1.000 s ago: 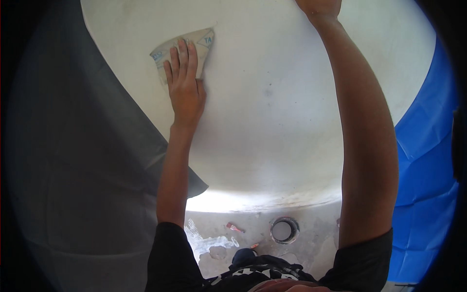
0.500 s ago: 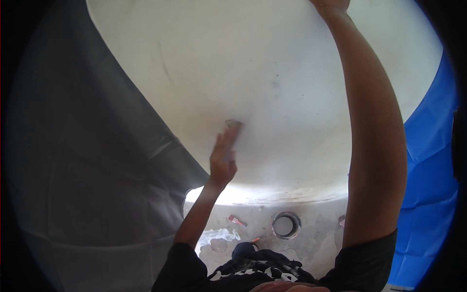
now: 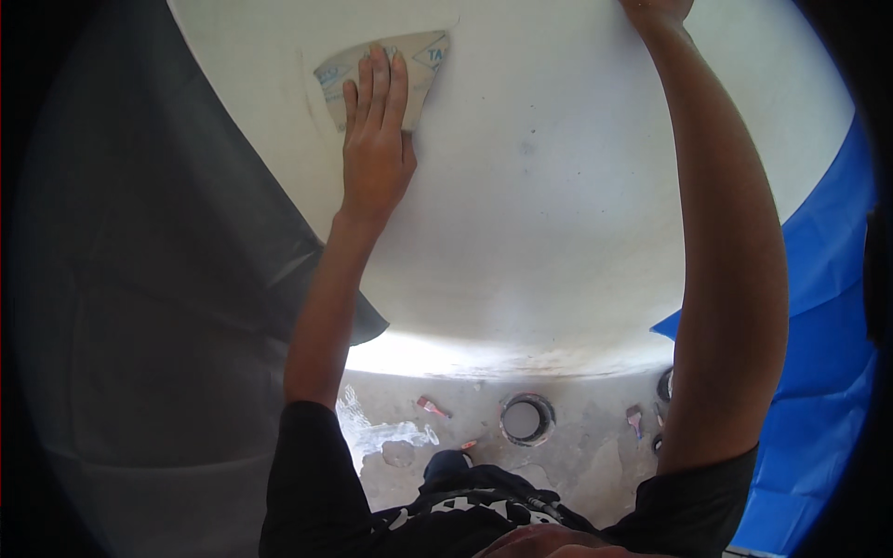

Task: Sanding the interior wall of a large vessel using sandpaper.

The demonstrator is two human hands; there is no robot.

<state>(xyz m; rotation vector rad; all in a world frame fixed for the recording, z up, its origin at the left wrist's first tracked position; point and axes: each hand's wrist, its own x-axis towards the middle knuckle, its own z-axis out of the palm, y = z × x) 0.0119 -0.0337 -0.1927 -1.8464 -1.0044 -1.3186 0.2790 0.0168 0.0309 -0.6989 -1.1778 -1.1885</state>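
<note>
Under the outstretched fingers of my left hand (image 3: 375,153) lies a beige sheet of sandpaper (image 3: 423,79) with blue print on its back. The hand holds it flat against a large, smooth, whitish curved surface (image 3: 539,223), near its upper left part. My thumb rests beside the sheet's lower edge. At the top right, my right hand (image 3: 659,9) touches or is close to the same surface; its fingers are cut off by the picture's edge, so their hold is hidden. A few dark specks and a grey smudge mark the surface between my arms.
Grey sheeting (image 3: 167,307) covers the left side, and blue sheeting (image 3: 819,372) hangs at the right. On the concrete floor (image 3: 577,437) below stand a round pot (image 3: 527,419) of pale liquid, a paintbrush (image 3: 433,406) and another brush (image 3: 634,420). Dark round containers show partly behind my right arm.
My left hand has moved up and a little left across the whitish surface, and the sandpaper under it now shows clearly. My right arm has shifted slightly right in the picture.
</note>
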